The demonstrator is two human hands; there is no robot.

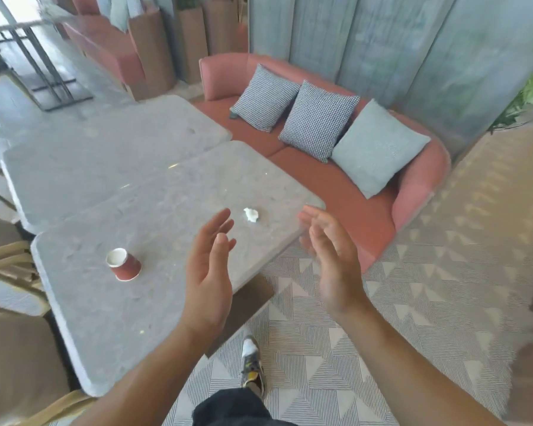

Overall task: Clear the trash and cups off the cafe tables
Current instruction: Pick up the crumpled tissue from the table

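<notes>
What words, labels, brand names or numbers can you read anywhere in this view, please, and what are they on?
No text can be read in this view.
Red paper cup: the side that shows is plain, no print.
Crumpled napkin: blank white.
Shoe: coloured marks, too blurred to tell whether any is lettering.
</notes>
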